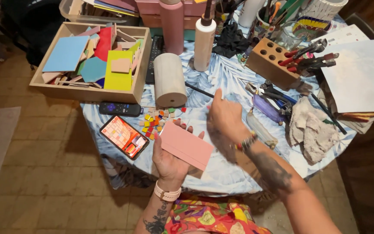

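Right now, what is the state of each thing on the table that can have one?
Left hand: holding the pink rectangular tile.
Right hand: open, holding nothing, above the table.
Smartphone: screen lit, lying flat.
White squeeze bottle: upright, capped.
Pale wooden cylinder: lying tilted.
Wooden box: open, filled with coloured tiles.

The tile (186, 145) hides most of the left hand (169, 160). The right hand (224, 116) is motion-blurred, its grip unreadable. The phone (124, 136) screen is too small to read. Jars (321, 8) are cut off by the top edge.
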